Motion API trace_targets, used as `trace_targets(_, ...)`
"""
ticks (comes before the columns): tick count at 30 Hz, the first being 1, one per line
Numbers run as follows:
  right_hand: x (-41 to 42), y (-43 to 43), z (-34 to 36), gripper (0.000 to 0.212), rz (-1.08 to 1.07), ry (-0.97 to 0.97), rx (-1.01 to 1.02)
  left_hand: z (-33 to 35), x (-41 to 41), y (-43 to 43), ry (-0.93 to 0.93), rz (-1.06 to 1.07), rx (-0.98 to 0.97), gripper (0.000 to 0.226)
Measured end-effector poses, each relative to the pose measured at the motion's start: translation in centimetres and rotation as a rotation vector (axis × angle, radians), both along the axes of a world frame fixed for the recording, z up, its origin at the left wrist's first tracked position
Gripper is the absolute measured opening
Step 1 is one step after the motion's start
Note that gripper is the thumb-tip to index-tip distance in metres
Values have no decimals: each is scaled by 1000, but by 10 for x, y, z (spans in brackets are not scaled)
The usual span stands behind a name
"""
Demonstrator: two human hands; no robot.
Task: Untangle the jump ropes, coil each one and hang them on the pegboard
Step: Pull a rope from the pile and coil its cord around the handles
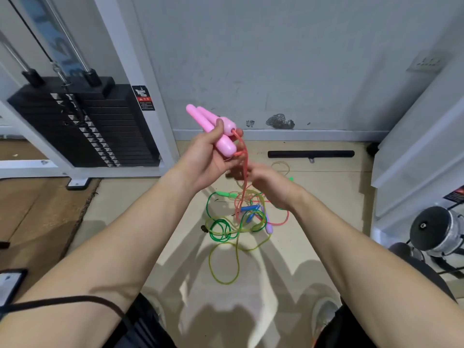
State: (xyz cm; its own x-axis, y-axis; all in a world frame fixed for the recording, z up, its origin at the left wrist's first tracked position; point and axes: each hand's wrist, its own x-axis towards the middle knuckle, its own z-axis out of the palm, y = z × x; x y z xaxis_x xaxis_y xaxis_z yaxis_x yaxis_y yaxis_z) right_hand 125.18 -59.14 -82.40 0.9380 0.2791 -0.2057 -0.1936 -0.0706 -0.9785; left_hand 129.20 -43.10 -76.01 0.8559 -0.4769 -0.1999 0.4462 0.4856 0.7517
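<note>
Some floor (331,182) is seen around the tangle of ropes (236,222), edged by wall (276,71) and weight stack (82,121). Both pink handles (217,129) are gripped in the left hand (208,159). The right hand (266,182) is blurred beside the red rope (244,169); its grip cannot be told.

The pink handles (216,129) are smooth, glossy plastic. The red cord (245,167), green cord (219,232) and yellow cord (210,259) look like shiny, translucent plastic. The weight stack (113,136) is matt black metal, its guide rods (75,46) polished. The wall (276,59) paint is scuffed.
</note>
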Motion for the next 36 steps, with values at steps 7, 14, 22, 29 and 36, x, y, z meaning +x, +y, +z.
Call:
trace_targets(7, -4, -40, -81, 39, -128, 67, -601, 10, 42, 37, 93, 265, -260, 29)
trace_targets(14, 24, -44, -31, 46, -517, -43, -418, -34, 42, 44, -48, 227, 256, 23)
trace_targets(22, 63, 15, 94, 26, -334, 34, 242, -52, 21, -17, -31, 246, 334, 20)
trace_targets(29, 60, 24, 101, 24, -475, 115, 663, -31, 13, -51, -119, 414, 298, 20)
trace_targets(36, 66, 8, 112, 21, -642, 42, 628, -14, 5, -56, -180, 260, 197, 17)
